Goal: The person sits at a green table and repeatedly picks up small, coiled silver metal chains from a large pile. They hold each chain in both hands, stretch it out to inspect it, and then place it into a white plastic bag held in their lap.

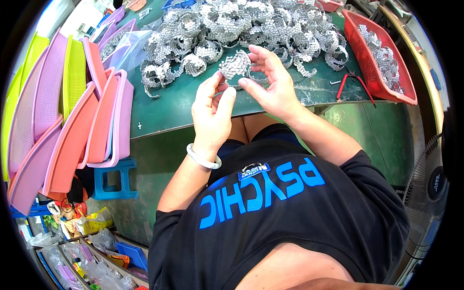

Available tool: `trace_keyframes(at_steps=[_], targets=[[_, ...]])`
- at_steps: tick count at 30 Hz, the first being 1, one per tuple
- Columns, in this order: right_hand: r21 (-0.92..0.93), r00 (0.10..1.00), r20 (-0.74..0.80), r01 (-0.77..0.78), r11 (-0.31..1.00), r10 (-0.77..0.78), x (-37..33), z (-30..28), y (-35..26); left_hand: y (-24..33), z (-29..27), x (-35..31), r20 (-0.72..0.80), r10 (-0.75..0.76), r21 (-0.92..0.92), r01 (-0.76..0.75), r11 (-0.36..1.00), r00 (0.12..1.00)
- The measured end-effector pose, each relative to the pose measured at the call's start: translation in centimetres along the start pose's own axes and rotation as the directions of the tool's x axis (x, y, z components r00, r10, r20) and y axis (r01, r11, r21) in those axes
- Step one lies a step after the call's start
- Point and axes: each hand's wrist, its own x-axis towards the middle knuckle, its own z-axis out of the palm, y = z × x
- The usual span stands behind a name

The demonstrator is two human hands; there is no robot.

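A curled silver mesh strip [235, 64], apparently made of small linked metal pieces, is held up over the table's front edge. At its left end, my left hand [212, 104] has its fingertips closed on the strip, and a pale bangle circles that wrist. From the other side, the fingers and thumb of my right hand [271, 84] curve round the strip's right end. Behind both hands spreads a large heap of similar silver mesh strips [212, 29], many curled into loops.
The green table [164, 113] carries red-handled pliers [342, 86] and a red basket [408, 87] with more strips at right. Stacked purple, green and coral baskets [72, 130] stand at left, near a blue stool [116, 181]. A fan [427, 188] stands at far right.
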Motion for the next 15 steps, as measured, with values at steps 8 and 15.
trace_keyframes(at_steps=[8, 15], targets=[[-0.038, 0.996, 0.029, 0.083, 0.996, -0.082, -0.2, -0.1, -1.5, 0.3, -0.2, 0.3, -0.038, -0.128, -0.124, 0.122, 0.985, 0.991], [-0.137, 0.983, 0.086, 0.172, 0.975, -0.162, -0.5, -0.1, -2.4, 0.4, -0.2, 0.4, -0.050, -0.128, -0.188, 0.116, 0.975, 0.991]])
